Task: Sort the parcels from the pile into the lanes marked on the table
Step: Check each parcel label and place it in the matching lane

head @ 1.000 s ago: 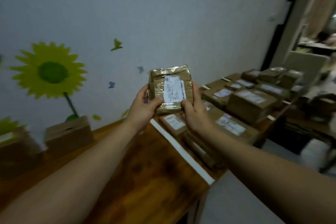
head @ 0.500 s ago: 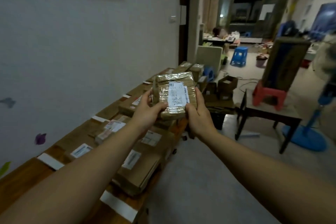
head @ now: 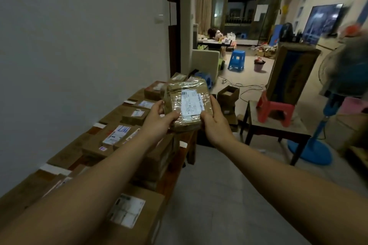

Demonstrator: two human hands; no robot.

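You have a small parcel (head: 186, 105) wrapped in glossy clear tape raised in front of you, its white shipping label (head: 192, 101) turned toward you. Your left hand (head: 159, 123) grips its lower left edge, thumb laid across the front below the label; your right hand (head: 216, 123) clasps the right side, thumb against the label's lower corner. Both hands are closed firmly on it, and it sits in the air above the far stretch of the table (head: 180, 157), touching nothing else.

Below and to your left, the table runs along the wall, crowded with brown cardboard boxes (head: 117, 135), most bearing white labels. White tape strips (head: 54, 169) cross its surface between groups of boxes. One larger labelled box (head: 137, 211) lies nearest you, partly behind your left forearm.

To your right stand a dark side table (head: 276, 129) carrying a red stool (head: 275, 107), and a blue standing fan (head: 326, 125).
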